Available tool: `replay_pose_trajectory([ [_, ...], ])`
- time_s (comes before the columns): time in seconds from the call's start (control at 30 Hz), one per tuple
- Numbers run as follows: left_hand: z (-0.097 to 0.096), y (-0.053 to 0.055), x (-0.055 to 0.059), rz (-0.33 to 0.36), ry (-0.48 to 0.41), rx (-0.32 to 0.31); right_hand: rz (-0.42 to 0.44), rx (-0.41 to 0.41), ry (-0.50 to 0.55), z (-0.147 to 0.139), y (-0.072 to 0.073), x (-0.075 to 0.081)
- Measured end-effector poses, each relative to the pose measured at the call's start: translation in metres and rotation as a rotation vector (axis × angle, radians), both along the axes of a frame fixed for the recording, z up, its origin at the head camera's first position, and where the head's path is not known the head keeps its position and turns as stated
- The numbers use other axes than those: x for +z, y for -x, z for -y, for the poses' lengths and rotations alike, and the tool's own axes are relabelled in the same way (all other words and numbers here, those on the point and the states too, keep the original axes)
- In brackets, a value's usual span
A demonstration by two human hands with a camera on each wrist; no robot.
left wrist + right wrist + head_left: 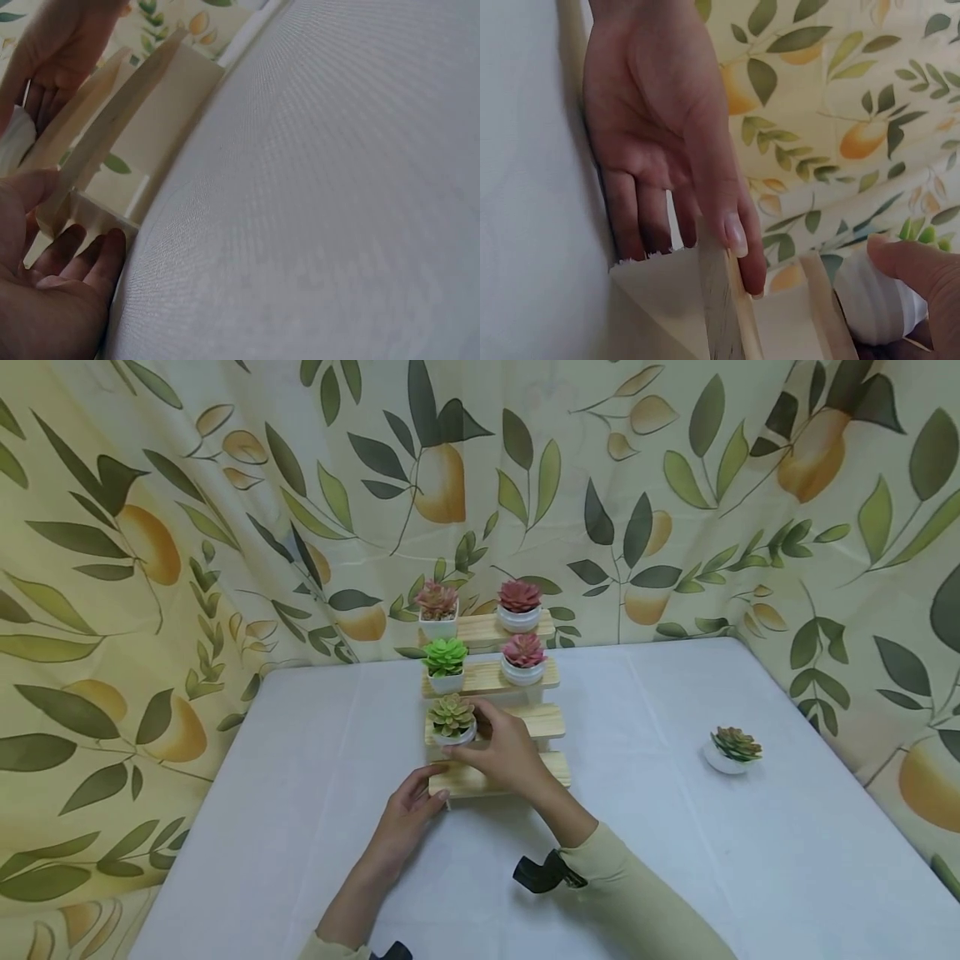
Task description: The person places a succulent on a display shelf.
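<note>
A small four-edged wooden-plank stand [480,783] rises in steps on the white table. On the left end of its second plank from the bottom sits a pale green succulent [452,713] in a white ribbed pot [876,294]. My right hand [512,753] pinches that pot between thumb and fingers. My left hand [405,817] grips the left end of the bottom plank, thumb on one face and fingers around the side support, as the left wrist view [52,285] shows.
Higher planks bear a bright green succulent [446,662], a pink one [523,658], a reddish one [437,608] and a dark red one [519,603]. Another potted succulent [731,750] stands apart on the table at right. A leaf-patterned curtain [555,510] hangs behind.
</note>
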State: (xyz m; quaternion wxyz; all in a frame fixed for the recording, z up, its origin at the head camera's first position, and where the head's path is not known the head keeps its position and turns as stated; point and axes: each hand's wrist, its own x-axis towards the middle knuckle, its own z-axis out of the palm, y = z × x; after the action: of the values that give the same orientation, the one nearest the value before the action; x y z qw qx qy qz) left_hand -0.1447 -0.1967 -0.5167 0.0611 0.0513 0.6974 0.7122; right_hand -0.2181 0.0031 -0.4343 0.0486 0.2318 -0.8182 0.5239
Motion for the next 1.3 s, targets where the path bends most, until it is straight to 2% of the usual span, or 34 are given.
replay_pose_trajectory([
  [0.4,-0.0008,0.0008,0.0006,0.006,0.000,-0.004,0.067,-0.001,-0.030,0.0038,-0.0013,0.0053],
  [1.3,-0.0023,0.0006,-0.0004,0.019,-0.001,0.010,0.066,-0.008,-0.029,0.0027,-0.0053,0.0060],
])
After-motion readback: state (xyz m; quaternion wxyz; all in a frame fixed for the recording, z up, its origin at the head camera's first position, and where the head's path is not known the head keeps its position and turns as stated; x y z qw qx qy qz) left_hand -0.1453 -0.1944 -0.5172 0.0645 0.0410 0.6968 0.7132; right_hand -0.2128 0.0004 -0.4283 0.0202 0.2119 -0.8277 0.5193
